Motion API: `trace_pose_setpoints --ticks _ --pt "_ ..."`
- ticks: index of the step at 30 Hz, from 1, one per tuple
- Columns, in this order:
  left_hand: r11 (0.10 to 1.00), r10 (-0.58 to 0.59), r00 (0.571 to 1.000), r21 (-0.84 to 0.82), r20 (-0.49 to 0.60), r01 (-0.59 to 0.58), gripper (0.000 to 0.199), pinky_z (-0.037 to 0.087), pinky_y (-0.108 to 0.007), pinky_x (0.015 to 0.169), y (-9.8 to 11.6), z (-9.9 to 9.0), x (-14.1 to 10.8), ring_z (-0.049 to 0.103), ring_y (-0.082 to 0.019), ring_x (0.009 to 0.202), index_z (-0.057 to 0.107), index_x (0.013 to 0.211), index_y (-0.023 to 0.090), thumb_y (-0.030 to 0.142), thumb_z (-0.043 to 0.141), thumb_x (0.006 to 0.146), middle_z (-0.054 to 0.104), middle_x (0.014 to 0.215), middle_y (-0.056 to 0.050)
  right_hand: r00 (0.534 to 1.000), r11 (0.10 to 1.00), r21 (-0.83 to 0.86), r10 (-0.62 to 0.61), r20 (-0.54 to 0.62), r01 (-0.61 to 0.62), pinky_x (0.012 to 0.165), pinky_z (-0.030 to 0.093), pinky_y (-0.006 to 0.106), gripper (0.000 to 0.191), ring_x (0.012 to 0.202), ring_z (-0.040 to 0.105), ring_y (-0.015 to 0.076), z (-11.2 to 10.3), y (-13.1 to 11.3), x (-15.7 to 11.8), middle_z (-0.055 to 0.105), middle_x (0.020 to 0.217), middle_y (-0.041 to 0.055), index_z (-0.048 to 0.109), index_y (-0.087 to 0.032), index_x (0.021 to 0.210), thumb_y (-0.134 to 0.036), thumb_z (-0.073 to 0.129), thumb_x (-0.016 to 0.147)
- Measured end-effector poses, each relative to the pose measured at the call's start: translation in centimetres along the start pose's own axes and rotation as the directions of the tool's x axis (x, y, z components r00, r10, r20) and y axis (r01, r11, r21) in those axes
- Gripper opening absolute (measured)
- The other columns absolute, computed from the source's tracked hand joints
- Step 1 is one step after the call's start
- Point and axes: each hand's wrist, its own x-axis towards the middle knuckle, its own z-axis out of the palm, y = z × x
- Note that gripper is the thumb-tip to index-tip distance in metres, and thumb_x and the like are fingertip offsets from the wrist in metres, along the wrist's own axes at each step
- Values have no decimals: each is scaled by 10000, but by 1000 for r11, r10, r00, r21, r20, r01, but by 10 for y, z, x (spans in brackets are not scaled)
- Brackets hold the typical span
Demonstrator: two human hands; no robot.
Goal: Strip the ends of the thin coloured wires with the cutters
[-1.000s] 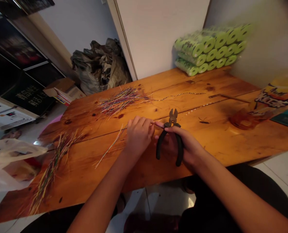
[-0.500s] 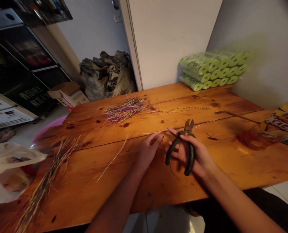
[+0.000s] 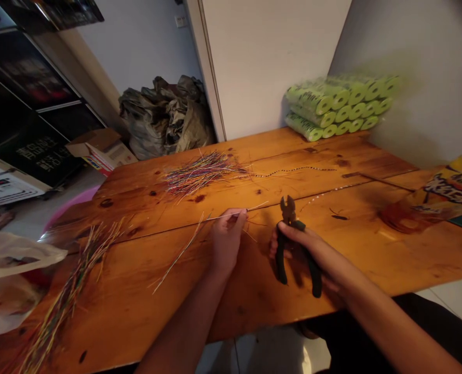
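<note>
Between the thumb and fingers of my left hand is pinched a thin pale wire, its ends sticking out on both sides. My right hand grips a pair of dark-handled diagonal cutters, jaws pointing away from me and handles spread. The cutters are apart from the wire. A few loose pale wires lie on the wooden table left of my left hand. Farther back rests a pile of multicoloured wires. A second bundle of wires stretches along the table's left side.
A white plastic bag stands at the left edge. Green-wrapped rolls are stacked at the back right, and a yellow-orange packet lies at the right. A dark twisted strand crosses the far boards. Dark bags stand beyond the table.
My hands have moved apart. The right hand has drawn away from the wire and turned the cutters' jaws slightly left. The left hand keeps the wire and has shifted a little left.
</note>
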Motion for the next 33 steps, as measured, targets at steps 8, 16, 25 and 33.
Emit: trace_pose_setpoints --ticks 8,16,25,33 --pt "979 190 981 66 36 -192 155 465 -253 720 6 4 -18 607 -129 735 666 763 192 323 596 805 658 752 -5 1000 825 -565 -22 11 24 561 451 288 507 563 568 165 6 4 -8 612 602 56 592 -175 622 -626 455 809" --pt "942 294 954 155 52 -299 117 477 -259 716 9 4 -19 612 -124 726 662 764 198 289 601 806 667 742 5 1000 789 -615 -13 -17 0 486 402 260 551 470 512 132 8 -1 -11 555 507 33 571 -166 553 -628 434 820" --pt "866 398 910 279 116 -414 86 467 -252 692 13 3 -18 608 -114 705 656 768 207 260 602 809 675 734 18 999 767 -641 -38 -27 12 498 406 253 529 477 533 128 7 2 -11 569 518 29 550 -174 562 -593 411 854" --pt "841 395 908 343 139 -419 106 457 -265 697 10 3 -16 604 -124 700 650 737 211 274 601 808 676 718 21 997 798 -602 -34 -64 -12 482 423 231 548 441 535 113 10 9 -2 546 477 25 540 -169 528 -602 428 845"
